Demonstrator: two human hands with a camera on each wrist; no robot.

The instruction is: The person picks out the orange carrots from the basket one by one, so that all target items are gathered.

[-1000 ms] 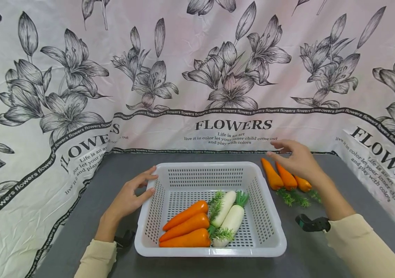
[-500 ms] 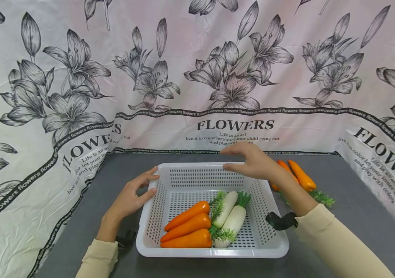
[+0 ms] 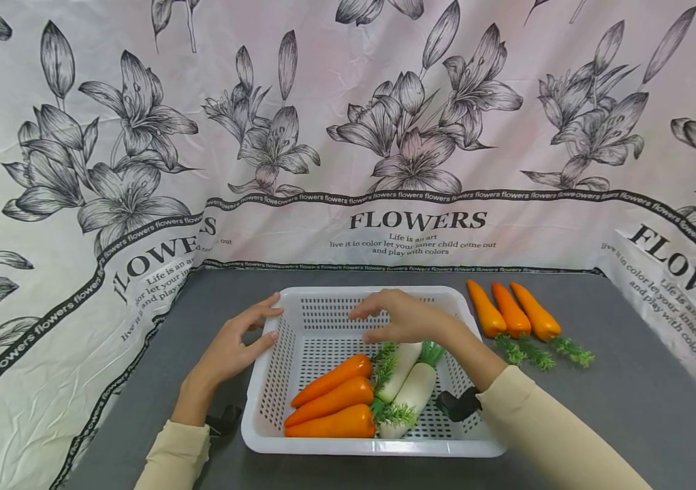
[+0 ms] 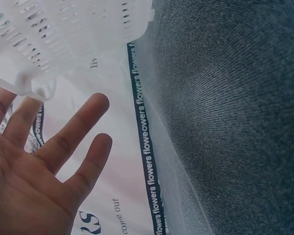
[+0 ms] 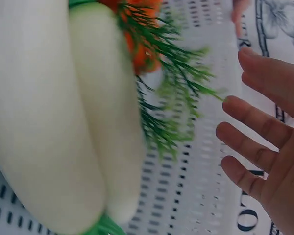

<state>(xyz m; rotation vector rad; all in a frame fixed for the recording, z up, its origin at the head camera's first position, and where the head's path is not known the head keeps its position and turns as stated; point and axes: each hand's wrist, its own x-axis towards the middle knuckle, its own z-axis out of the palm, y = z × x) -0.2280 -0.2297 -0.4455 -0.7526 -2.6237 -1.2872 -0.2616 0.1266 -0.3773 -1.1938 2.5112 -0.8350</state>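
My left hand [image 3: 230, 347] touches the left rim of a white perforated plastic basket [image 3: 372, 446] with extended fingertips; in the left wrist view its fingers [image 4: 81, 122] reach up to the basket's edge. Over the basket's back half hovers my right hand [image 3: 409, 316], fingers loosely spread and holding nothing. Below it lie two white radishes [image 3: 412, 395] side by side, the upper one partly covered by the hand in the head view. Three orange carrots [image 3: 338, 395] lie at the basket's left front, their feathery green tops against the radishes. In the right wrist view the radishes [image 5: 44, 117] fill the left side.
Three smaller orange carrots [image 3: 512, 316] with green tops [image 3: 534, 354] lie on the dark grey table [image 3: 618, 381], right of the basket. A white cloth [image 3: 299, 235] printed with flowers hangs behind the table and along both sides.
My right hand has moved left, from above the three carrots on the table to over the basket, and lower. The loose carrots have shifted slightly and stand fully uncovered. My left hand stays at the rim.
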